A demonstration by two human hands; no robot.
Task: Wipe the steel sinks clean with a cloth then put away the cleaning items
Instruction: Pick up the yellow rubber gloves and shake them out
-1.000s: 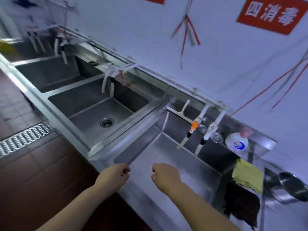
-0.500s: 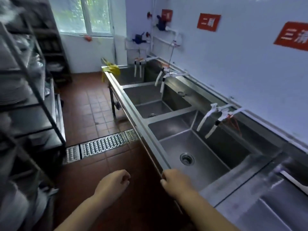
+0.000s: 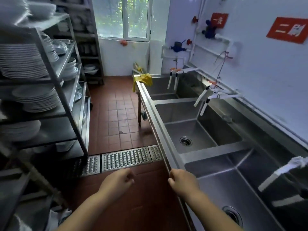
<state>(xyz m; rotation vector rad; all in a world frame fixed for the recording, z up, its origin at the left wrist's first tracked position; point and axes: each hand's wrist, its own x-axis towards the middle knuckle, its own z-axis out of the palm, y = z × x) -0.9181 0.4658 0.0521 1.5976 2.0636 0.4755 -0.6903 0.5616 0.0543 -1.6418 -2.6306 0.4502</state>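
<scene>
Head view: steel sinks (image 3: 196, 130) dull grey, basins bare.

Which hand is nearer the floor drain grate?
Left. The left hand hangs just past the floor drain grate; the right hand is off to its side, at the sink's front rim.
</scene>
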